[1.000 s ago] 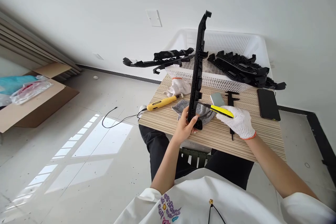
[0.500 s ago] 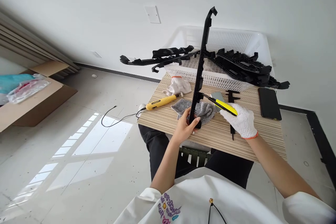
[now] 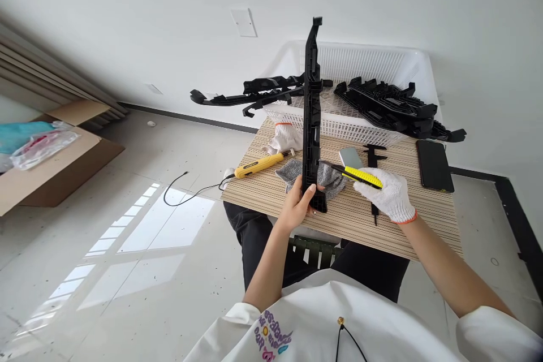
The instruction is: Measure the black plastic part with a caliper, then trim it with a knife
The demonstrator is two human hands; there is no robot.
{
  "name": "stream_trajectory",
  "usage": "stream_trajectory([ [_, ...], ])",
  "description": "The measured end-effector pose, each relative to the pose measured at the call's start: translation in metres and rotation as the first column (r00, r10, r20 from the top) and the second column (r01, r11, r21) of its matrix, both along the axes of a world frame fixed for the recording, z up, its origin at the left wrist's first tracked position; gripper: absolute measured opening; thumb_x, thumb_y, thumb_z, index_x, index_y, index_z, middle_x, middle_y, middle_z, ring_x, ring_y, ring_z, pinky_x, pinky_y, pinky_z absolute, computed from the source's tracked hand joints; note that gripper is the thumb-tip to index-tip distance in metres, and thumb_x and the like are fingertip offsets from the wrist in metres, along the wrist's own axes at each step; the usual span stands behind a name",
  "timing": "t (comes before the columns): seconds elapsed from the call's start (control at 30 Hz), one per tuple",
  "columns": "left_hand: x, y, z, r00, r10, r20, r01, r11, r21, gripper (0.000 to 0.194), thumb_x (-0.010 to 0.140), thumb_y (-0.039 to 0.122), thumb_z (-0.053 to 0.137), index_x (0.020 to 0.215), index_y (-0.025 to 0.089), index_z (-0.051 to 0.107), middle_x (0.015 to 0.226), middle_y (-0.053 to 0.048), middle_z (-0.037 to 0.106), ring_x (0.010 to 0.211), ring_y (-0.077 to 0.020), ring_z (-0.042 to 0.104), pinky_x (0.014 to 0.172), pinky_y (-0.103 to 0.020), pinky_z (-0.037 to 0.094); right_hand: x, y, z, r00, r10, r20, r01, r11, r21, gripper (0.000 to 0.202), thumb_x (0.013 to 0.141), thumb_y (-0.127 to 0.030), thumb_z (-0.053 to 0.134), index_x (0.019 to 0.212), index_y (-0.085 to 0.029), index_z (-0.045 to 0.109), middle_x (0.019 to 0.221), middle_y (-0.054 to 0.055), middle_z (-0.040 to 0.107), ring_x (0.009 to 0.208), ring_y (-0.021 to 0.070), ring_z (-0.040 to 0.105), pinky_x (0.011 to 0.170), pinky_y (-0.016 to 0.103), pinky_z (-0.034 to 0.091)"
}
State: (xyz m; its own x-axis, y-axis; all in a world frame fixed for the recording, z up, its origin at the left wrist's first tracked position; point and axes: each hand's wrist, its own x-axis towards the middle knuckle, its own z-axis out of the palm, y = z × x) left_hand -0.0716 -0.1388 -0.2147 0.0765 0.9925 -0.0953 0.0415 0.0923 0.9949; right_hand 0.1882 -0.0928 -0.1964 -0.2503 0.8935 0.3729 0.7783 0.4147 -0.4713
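My bare left hand (image 3: 297,205) is closed around the lower end of a long black plastic bracket (image 3: 313,119), which stands nearly upright over the table's front part. In a white knit glove, my right hand (image 3: 388,192) grips a yellow and black utility knife (image 3: 360,175). The knife's tip points left and meets the bracket's right edge just above my left hand; whether it touches or sits slightly in front, I cannot tell. Behind the bracket lies a crumpled grey cloth (image 3: 333,181). A black caliper (image 3: 375,203) rests partly beneath my right hand.
A white plastic basket (image 3: 373,134) at the back holds several black brackets (image 3: 386,104) that stick out over both sides. On the wooden table (image 3: 271,203) lie a yellow corded tool (image 3: 258,165), a white glove (image 3: 285,138), a small grey block (image 3: 350,157) and a black phone (image 3: 435,165).
The bracket has turned about its length, showing its broader ribbed face, and its top has swung left. The knife has dipped slightly at its tip, staying against the bracket's right side.
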Motion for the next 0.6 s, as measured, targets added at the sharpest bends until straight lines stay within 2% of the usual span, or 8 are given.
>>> stream_trajectory([
  [0.1, 0.0004, -0.0002, 0.0009, 1.000, -0.001, 0.002, 0.001, 1.000, 0.005, 0.047, 0.097, 0.067, 0.054, 0.108, 0.021, 0.054, 0.109, -0.008, 0.073, 0.045, -0.0071, 0.052, 0.042, -0.024, 0.047, 0.0005, 0.0001, -0.0015, 0.997, 0.074, 0.013, -0.074, 0.997, 0.000, 0.040, 0.088, -0.060, 0.070, 0.107, -0.026, 0.082, 0.098, 0.004, 0.082, 0.080, 0.0233, 0.078, 0.072, 0.034, 0.059],
  [0.3, -0.0007, 0.0001, 0.0015, 1.000, -0.003, 0.005, 0.003, 1.000, 0.008, 0.044, 0.099, 0.063, 0.054, 0.109, 0.020, 0.055, 0.107, -0.007, 0.071, 0.051, -0.0086, 0.054, 0.043, -0.024, 0.048, 0.0015, -0.0003, 0.0015, 0.997, 0.071, -0.027, -0.071, 0.997, -0.005, 0.041, 0.090, -0.061, 0.069, 0.110, -0.027, 0.081, 0.101, 0.004, 0.082, 0.084, 0.0228, 0.078, 0.073, 0.034, 0.060],
  [0.43, -0.0016, 0.0008, 0.0002, 1.000, -0.018, -0.006, 0.018, 1.000, 0.015, 0.043, 0.099, 0.062, 0.054, 0.108, 0.020, 0.057, 0.109, -0.007, 0.072, 0.051, -0.0083, 0.054, 0.043, -0.023, 0.048, -0.0019, 0.0005, 0.0010, 0.996, -0.055, 0.064, 0.055, 0.998, 0.014, 0.045, 0.089, -0.066, 0.066, 0.108, -0.029, 0.082, 0.092, 0.003, 0.082, 0.073, 0.0235, 0.077, 0.062, 0.033, 0.056],
  [0.6, -0.0009, 0.0019, -0.0005, 0.999, -0.034, -0.015, 0.034, 0.999, 0.001, 0.043, 0.099, 0.061, 0.055, 0.111, 0.020, 0.058, 0.110, -0.006, 0.073, 0.048, -0.0070, 0.052, 0.044, -0.024, 0.050, -0.0061, -0.0005, 0.0006, 0.991, -0.101, 0.085, 0.097, 0.994, 0.049, 0.048, 0.090, -0.067, 0.063, 0.110, -0.027, 0.081, 0.084, 0.003, 0.081, 0.069, 0.0223, 0.075, 0.057, 0.030, 0.051],
])
